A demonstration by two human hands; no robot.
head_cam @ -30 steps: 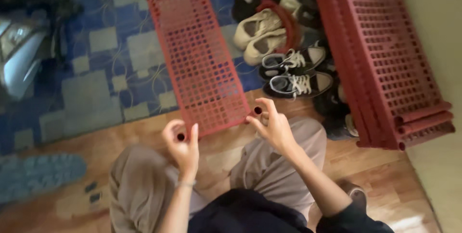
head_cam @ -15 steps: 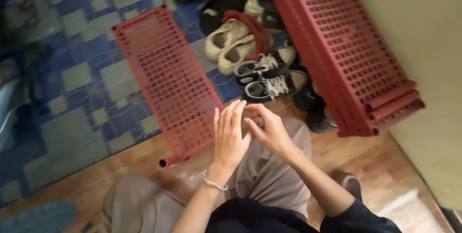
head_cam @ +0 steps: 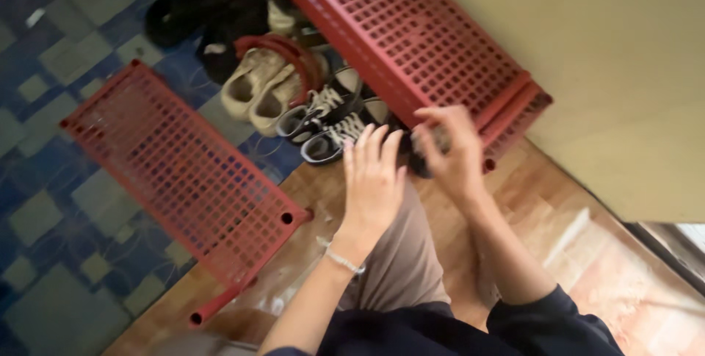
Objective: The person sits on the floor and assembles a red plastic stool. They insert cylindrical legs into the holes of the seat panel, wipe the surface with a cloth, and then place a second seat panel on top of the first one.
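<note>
A red plastic lattice shelf panel [head_cam: 183, 172] lies flat, partly on the blue patterned mat and partly on the wooden floor, with neither hand on it. My left hand [head_cam: 371, 180] hovers above my knee, fingers straight and close together, holding nothing. Just to its right, my right hand [head_cam: 454, 156] is blurred, with its fingers curled near the corner of a stack of red lattice shelves [head_cam: 411, 40]. Whether those fingers pinch something small and dark is unclear. A bracelet sits on my left wrist.
Black-and-white sneakers [head_cam: 330, 121], cream shoes [head_cam: 253, 84] and dark shoes [head_cam: 191, 11] lie between the panel and the stack. A beige wall [head_cam: 624, 69] closes the right side. The blue patterned mat [head_cam: 44, 216] meets the wooden floor [head_cam: 558, 231] by my knees.
Both hands let go of the panel's near corners and came together to the right, toward the stack. The view swung right, so the panel now lies at the left.
</note>
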